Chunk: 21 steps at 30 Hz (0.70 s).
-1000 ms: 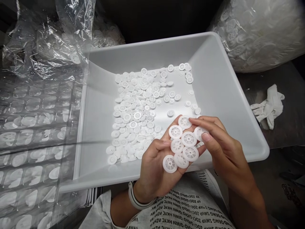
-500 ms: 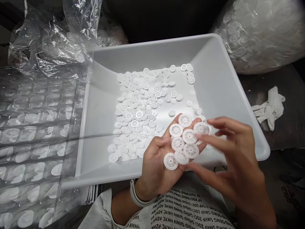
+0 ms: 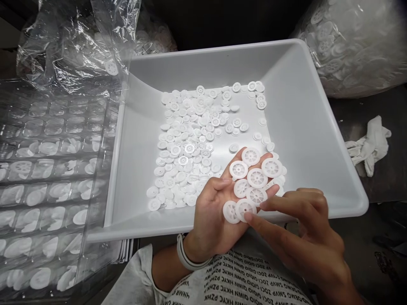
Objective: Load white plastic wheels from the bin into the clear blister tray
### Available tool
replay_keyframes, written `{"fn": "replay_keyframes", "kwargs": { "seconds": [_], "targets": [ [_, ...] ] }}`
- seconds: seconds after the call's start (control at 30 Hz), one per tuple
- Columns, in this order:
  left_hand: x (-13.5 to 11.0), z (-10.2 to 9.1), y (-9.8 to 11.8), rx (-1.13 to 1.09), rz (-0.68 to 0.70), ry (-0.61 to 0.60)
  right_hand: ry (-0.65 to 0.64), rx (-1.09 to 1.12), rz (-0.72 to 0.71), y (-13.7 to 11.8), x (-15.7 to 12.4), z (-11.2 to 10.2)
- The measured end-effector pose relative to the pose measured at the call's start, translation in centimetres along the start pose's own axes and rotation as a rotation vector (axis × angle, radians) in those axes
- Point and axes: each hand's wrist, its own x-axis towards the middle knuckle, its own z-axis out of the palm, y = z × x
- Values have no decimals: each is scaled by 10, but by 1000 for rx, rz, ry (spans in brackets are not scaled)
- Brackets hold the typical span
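Here we are over a white plastic tray (image 3: pixel 286 106), and the left hand (image 3: pixel 211 212) lies open, palm up, just above it, carrying eight or so spoked white plastic wheels (image 3: pixel 257 178) in a single layer. That flat palm looks like what keeps them spread out, each one showing, nothing stacked. The right hand (image 3: pixel 295 220) comes in close, the hands together but not clamped, its thumb and fingertips (image 3: pixel 251 216) right at the lowest wheels near the base of the left fingers; whether it has a real pinch on one, I can't tell. Below, loose wheels (image 3: pixel 187 140) cover the tray floor in a shallow spread, the sloped walls holding them in. To the left lies a clear moulded sheet with wheel-shaped pockets (image 3: pixel 54 203), to the right a bulging clear bag of wheels (image 3: pixel 352 51), and a crumpled white glove (image 3: pixel 370 146) sits on the dark worktop (image 3: pixel 391 190).
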Motion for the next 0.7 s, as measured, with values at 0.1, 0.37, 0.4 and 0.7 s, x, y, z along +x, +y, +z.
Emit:
{"fn": "replay_keyframes", "kwargs": {
  "seconds": [0.1,0.37,0.4,0.7],
  "targets": [
    [-1,0,-1,13,1,14,54,47,48,-2,2,3],
    [-1,1,-1,26,-2,30,146,106,73,-3,6,7],
    [-2,0,-1,26,-4,23,161,109,75,-3,6,7],
    [-2,2,-1,34,2,45,187,155,18,-4,15,-6]
  ]
}}
